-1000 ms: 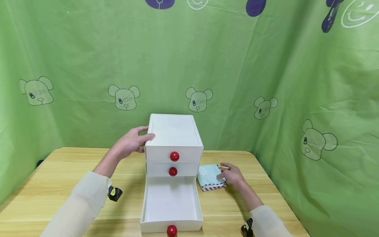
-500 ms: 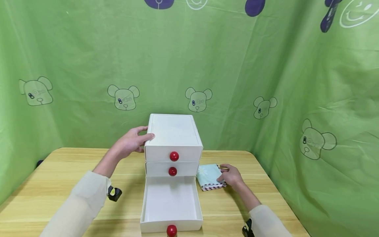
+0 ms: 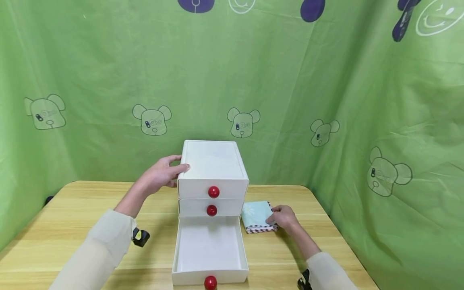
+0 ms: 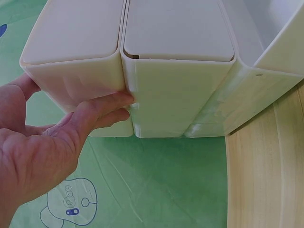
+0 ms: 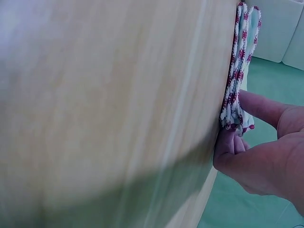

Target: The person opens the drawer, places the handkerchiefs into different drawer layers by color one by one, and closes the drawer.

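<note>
My left hand (image 3: 158,175) holds the upper left edge of a white drawer unit (image 3: 213,160), thumb on the top and fingers along the side. In the left wrist view those fingers (image 4: 102,110) lie against the side wall. The unit's bottom drawer (image 3: 211,245) is pulled out and its inside is bare. Right of the unit lies a folded light-blue towel (image 3: 255,213) with a flower print and a dark-and-white stitched edge. My right hand (image 3: 284,218) pinches its right corner, thumb on top. The right wrist view shows fingers curled at the underside of the towel (image 5: 240,71).
Two upper drawers with red knobs (image 3: 214,191) are closed. The bottom drawer's red knob (image 3: 210,282) is near the front of the view. All stand on a wooden table (image 3: 145,257). A green printed curtain (image 3: 203,80) hangs behind and at the sides.
The fingers of my right hand have drawn in from a spread pose and closed on the towel's corner. My left hand and the drawer unit have stayed put.
</note>
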Tool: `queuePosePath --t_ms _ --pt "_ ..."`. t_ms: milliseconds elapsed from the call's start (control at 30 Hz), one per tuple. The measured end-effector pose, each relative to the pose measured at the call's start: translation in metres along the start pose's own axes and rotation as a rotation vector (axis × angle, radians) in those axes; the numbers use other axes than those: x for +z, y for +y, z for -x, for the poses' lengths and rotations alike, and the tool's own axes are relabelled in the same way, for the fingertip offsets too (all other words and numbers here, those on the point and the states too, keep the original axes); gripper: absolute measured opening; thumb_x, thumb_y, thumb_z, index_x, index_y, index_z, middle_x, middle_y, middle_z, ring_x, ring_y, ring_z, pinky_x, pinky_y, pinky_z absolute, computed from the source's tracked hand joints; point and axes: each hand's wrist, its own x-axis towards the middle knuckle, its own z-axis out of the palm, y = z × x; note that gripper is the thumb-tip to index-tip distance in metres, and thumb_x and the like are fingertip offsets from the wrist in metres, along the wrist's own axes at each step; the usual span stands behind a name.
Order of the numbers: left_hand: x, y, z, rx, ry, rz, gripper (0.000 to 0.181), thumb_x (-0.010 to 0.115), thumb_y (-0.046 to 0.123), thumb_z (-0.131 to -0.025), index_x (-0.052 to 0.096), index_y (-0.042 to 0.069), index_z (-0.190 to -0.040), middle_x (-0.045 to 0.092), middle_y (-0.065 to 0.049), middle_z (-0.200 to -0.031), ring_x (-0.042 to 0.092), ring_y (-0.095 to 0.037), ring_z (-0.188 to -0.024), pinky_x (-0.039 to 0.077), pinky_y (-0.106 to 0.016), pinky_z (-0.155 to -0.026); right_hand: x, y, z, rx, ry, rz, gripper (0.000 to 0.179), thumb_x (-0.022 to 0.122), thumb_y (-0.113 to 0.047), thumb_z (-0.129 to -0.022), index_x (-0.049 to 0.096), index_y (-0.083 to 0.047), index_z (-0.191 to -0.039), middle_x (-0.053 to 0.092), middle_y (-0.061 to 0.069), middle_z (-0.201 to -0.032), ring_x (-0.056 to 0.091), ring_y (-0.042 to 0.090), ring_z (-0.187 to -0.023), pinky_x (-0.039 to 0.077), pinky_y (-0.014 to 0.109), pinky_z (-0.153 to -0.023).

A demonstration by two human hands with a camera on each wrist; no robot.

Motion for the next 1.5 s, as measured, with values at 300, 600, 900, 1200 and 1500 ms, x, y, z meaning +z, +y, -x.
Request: queuePosePath --t_ms 300,600,900,1200,1500 --pt "0.001 -0.001 -0.001 -0.004 0.000 0.006 0.083 0.061 0.041 -0.092 0.014 0.009 -0.153 0.063 -0.015 -0.118 0.061 -0.027 -0.106 0.054 -0.039 -0.087 -0.006 -0.002 0.003 -0.010 -0.020 -0.016 0.051 0.078 -0.007 -0.068 0.061 0.005 -0.114 0.061 0.018 -0.107 0.056 0.027 -0.090 0.050 0.036 -0.076" --pt "0.000 0.000 0.000 0.001 0.004 0.000 0.083 0.060 0.040 -0.092 0.013 0.009 -0.153 0.065 -0.014 -0.115 0.064 -0.025 -0.100 0.055 -0.038 -0.086 -0.016 -0.005 0.005 -0.005 -0.071 -0.069 0.050 0.074 -0.006 -0.072 0.061 0.004 -0.119 0.058 0.010 -0.079 0.054 0.018 -0.065 0.052 0.032 -0.060" --pt "0.001 0.002 0.001 0.002 0.001 0.012 0.080 0.059 0.037 -0.093 0.014 0.009 -0.152 0.064 -0.015 -0.115 0.064 -0.025 -0.099 0.055 -0.039 -0.085 -0.020 -0.006 0.010 -0.022 -0.106 -0.154 0.049 0.071 -0.002 -0.077 0.057 0.006 -0.123 0.064 0.016 -0.082 0.064 0.021 -0.068 0.059 0.040 -0.066" --pt "0.001 0.002 0.001 -0.006 0.003 0.020 0.080 0.060 0.036 -0.093 0.013 0.010 -0.153 0.065 -0.015 -0.114 0.064 -0.025 -0.098 0.055 -0.038 -0.085 -0.023 -0.016 0.015 -0.040 -0.105 -0.235 0.049 0.071 -0.001 -0.077 0.058 0.004 -0.124 0.064 0.018 -0.088 0.065 0.022 -0.070 0.059 0.040 -0.069" --pt "0.001 0.002 0.001 -0.001 0.002 0.007 0.080 0.059 0.037 -0.093 0.013 0.009 -0.153 0.064 -0.015 -0.117 0.063 -0.026 -0.102 0.055 -0.039 -0.085 -0.027 -0.032 0.024 -0.074 -0.116 -0.292 0.048 0.071 0.001 -0.077 0.059 0.006 -0.123 0.067 0.017 -0.085 0.066 0.022 -0.070 0.059 0.036 -0.066"
